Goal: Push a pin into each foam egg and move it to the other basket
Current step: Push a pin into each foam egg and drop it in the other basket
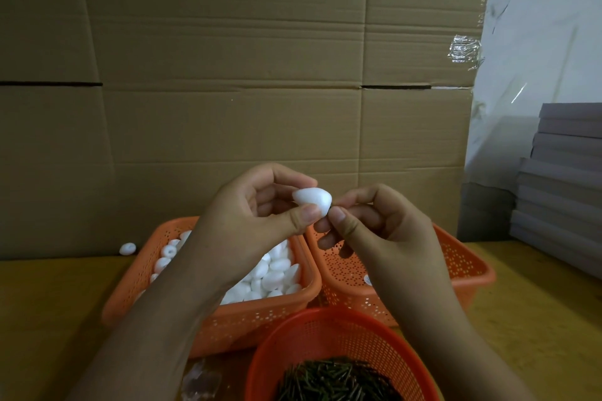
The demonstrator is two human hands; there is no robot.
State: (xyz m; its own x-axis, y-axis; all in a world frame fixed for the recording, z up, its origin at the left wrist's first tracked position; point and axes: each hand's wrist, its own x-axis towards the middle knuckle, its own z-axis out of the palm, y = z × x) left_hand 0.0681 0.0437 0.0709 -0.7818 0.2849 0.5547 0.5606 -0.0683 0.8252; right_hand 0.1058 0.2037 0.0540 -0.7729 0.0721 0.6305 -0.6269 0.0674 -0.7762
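Two hands are up over the baskets, both working on one foam egg [312, 199]. Left hand [257, 205] has it pinched between thumb underneath and fingers curled over the top. Right hand [368, 221] has thumb and forefinger squeezed together right at the egg's right end, presumably on a pin, though I honestly can't see the pin itself.

Egg lies roughly sideways, long axis running left to right, one end tucked toward the left palm and the other facing the right fingertips, so the pin would go in along that axis.

Foam like that looks featherlight and dents easily, so I'd guess a soft hold around the fat middle is the way to go, not a hard squeeze.

Left orange basket [169, 273] is full of white eggs, right orange basket [469, 267] looks nearly empty, and the round red basket [325, 332] up close holds the dark pins [335, 381]. One stray egg [127, 248] sits on the table by the cardboard.
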